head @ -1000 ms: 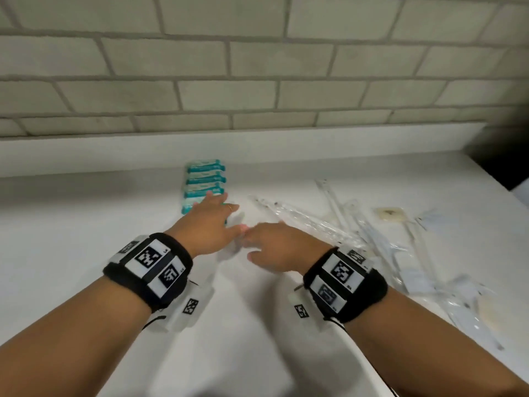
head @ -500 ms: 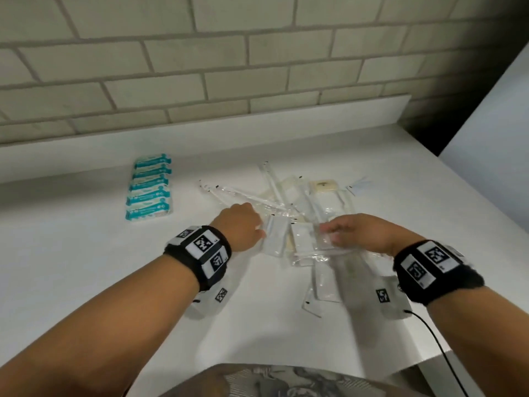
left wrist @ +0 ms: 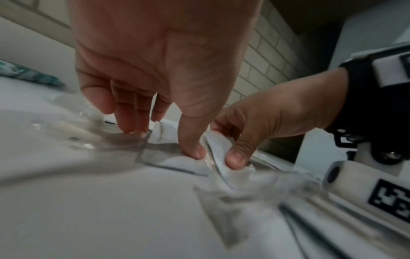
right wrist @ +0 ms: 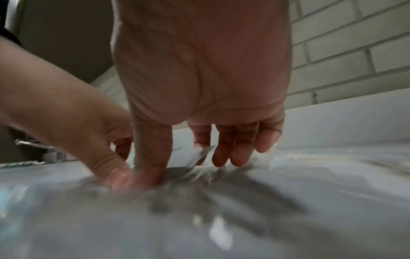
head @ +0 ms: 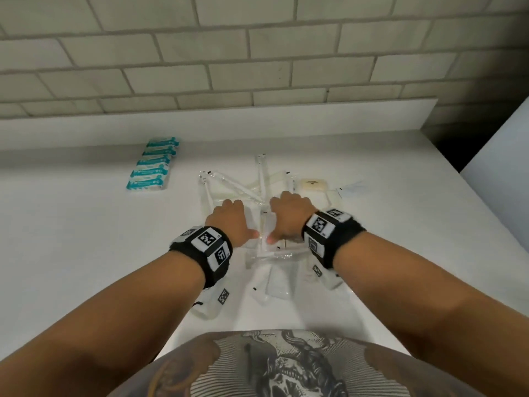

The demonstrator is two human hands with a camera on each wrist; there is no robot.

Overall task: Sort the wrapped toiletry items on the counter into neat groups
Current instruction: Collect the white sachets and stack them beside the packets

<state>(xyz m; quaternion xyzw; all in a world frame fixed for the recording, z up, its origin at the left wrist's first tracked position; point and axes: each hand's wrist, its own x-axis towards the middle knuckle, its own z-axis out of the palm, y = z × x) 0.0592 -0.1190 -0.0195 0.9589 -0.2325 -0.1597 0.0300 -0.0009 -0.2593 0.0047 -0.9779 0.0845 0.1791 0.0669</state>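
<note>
A loose pile of clear-wrapped toiletry items [head: 257, 184] lies mid-counter. My left hand [head: 234, 219] and right hand [head: 286, 216] sit side by side on its near part, thumbs almost touching. In the left wrist view, the right hand [left wrist: 255, 126] pinches a small white packet [left wrist: 218, 147] between thumb and curled fingers. The left hand [left wrist: 155, 78] points straight fingers down, its thumb and fingertips pressing a flat clear packet [left wrist: 159, 154]. Teal-and-white packets [head: 153, 167] stand in a neat column at back left. A wrapped soap bar [head: 313, 184] lies at back right.
The white counter [head: 86, 239] ends at a raised backsplash under a tiled wall. A white panel [head: 501, 167] borders the counter's right end. More clear packets [head: 277, 285] lie between my wrists and the front edge.
Both hands left the teal column and moved right onto the clear pile. The right hand then came back left to meet the left hand, and it now pinches a packet.
</note>
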